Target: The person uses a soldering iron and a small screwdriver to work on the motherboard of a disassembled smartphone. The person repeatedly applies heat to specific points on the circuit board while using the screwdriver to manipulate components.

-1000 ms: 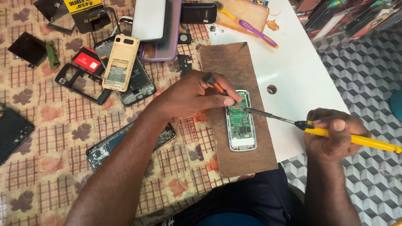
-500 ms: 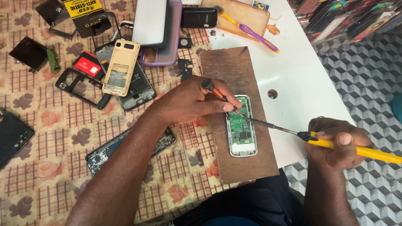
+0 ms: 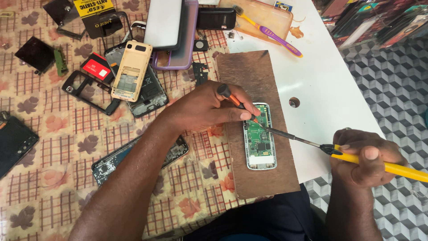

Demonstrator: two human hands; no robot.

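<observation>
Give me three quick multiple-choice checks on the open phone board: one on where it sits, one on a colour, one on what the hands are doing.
1. Where does the opened phone lie?
A. on the brown wooden board
B. on the checked tablecloth
C. on the tiled floor

2. What colour is the handle of the soldering iron?
A. purple
B. yellow
C. red

3. What is the left hand doing?
A. resting flat and empty
B. holding a toothbrush
C. holding a small orange-and-black tool against the circuit board

Answers:
1 A: the phone sits on the wooden board, which straddles the tablecloth and the white table.
2 B: the right hand grips a yellow handle, its metal tip reaching the green circuit board.
3 C: the fingers pinch the small tool, its tip at the board's upper edge.
</observation>
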